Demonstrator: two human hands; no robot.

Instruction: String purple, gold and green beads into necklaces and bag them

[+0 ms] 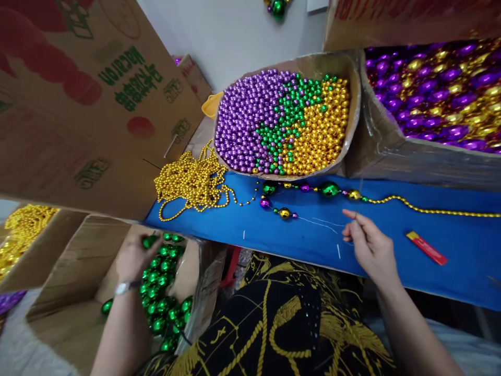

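My left hand (132, 257) is closed round a large shiny green bead (149, 241), over a cardboard box that holds many more green beads (158, 282). Above the blue table (297, 245), my right hand (370, 244) pinches a thin white thread (319, 221) between thumb and fingers. That thread leads left to a bead string (285, 213) of purple, gold and green beads, which loops along the table's far edge. To the right, the string joins a strand of small gold beads (415, 208). Whether a needle is in my fingers cannot be made out.
A wide box (354, 115) of small purple, green and gold beads stands behind the table. Beside it, another box (391, 156) holds purple and gold beads. A heap of gold bead chain (190, 180) lies left. A red-yellow packet (426, 248) lies right. A large carton (78, 130) leans left.
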